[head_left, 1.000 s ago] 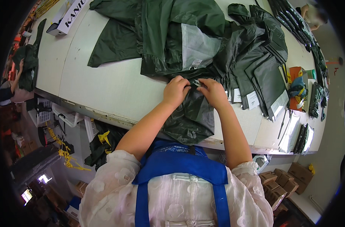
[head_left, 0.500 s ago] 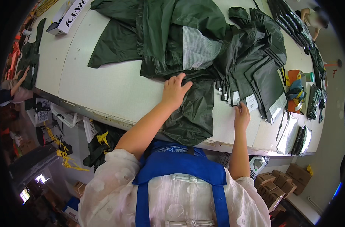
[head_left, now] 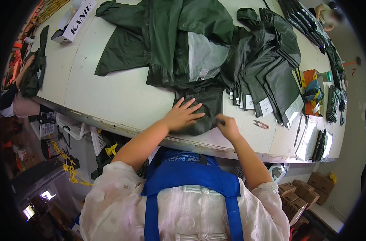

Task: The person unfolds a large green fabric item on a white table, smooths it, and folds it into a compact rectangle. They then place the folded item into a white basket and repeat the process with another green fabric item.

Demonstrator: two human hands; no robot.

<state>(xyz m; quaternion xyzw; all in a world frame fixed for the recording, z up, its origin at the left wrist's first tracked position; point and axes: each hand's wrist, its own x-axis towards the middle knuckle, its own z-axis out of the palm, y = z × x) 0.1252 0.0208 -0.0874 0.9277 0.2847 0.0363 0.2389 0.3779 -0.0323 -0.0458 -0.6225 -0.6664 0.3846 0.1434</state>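
Observation:
A dark green waterproof garment [head_left: 163, 44] with a white mesh panel [head_left: 209, 56] lies across the table in front of me. From its near edge a darker green fabric flap [head_left: 209, 98] reaches toward the table's front edge. My left hand [head_left: 185, 115] lies on this flap, fingers spread. At the flap's right near edge, my right hand [head_left: 228, 127] is closed with its fingers pinching the fabric; motion blurs the fingertips. Small thread snips [head_left: 261, 125] with a reddish handle rest to the right of my right hand.
Stacked green garments [head_left: 281, 86] with white labels lie on the right, beside an orange box [head_left: 310, 108]. A white box [head_left: 75, 22] stands at the far left. Another person's hand [head_left: 29, 61] handles dark fabric there. Cartons [head_left: 297, 197] sit below the table at right.
My right hand has moved left from the stacked labels to the flap. My left hand has come nearer and flattened. The flap's near end is drawn up onto the table; the snips now show.

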